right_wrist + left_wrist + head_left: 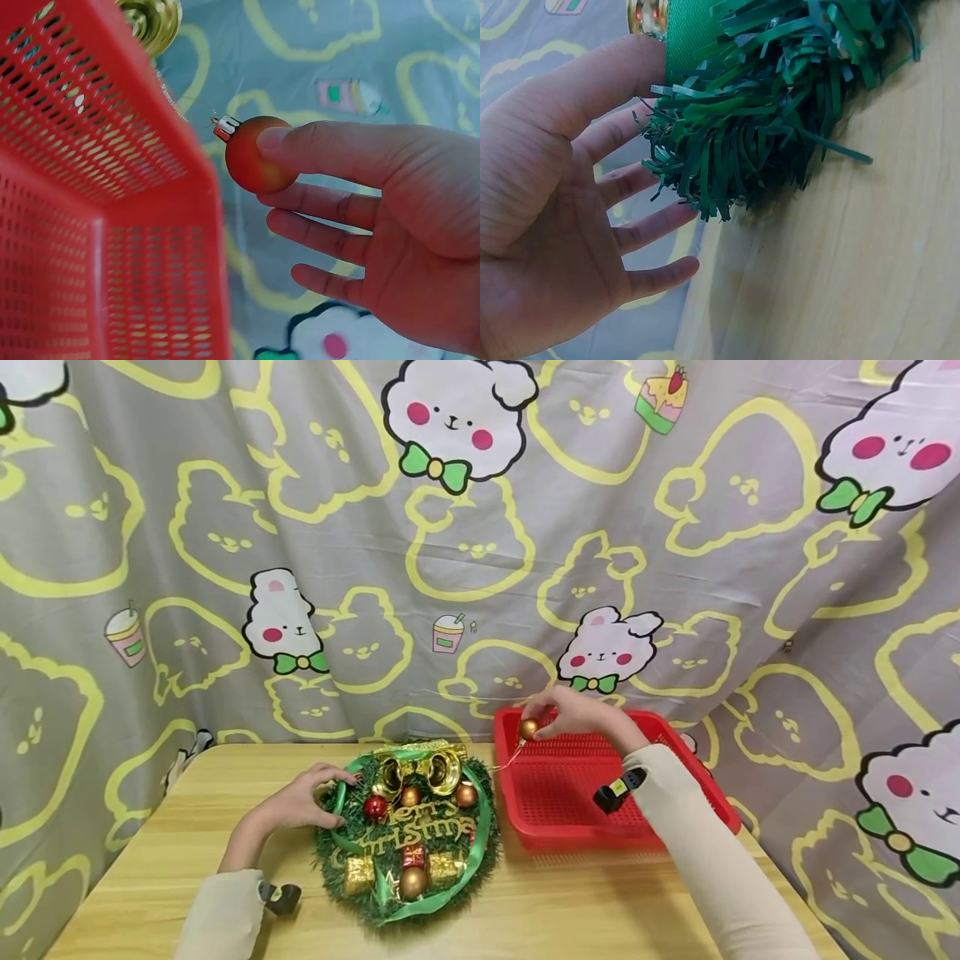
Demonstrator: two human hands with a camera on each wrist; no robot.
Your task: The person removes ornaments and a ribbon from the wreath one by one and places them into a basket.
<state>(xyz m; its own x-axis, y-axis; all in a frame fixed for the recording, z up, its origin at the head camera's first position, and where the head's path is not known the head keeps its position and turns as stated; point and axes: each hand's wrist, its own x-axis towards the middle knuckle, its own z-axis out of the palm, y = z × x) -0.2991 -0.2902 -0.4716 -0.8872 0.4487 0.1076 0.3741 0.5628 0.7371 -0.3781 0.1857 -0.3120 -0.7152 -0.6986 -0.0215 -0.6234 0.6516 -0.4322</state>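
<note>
A green tinsel Christmas wreath (487,860) with ribbon, bells and baubles lies on the wooden table, left of centre. At its left edge, my left hand (303,797) holds the rim between thumb and fingers; in the left wrist view the fingertips pass behind the tinsel (735,165). My right hand (573,714) pinches a matte gold bauble (529,728) above the far left corner of a red plastic basket (540,839). In the right wrist view, the bauble's silver cap (226,127) points away from the thumb, and thin string trails toward the wreath in the head view.
The basket stands right of the wreath, close beside it. Behind the wooden table (285,935) hangs a grey curtain (480,568) with yellow cartoon outlines. Gold bells (444,772) rise at the wreath's far side. Each wrist wears a black strap camera (619,791).
</note>
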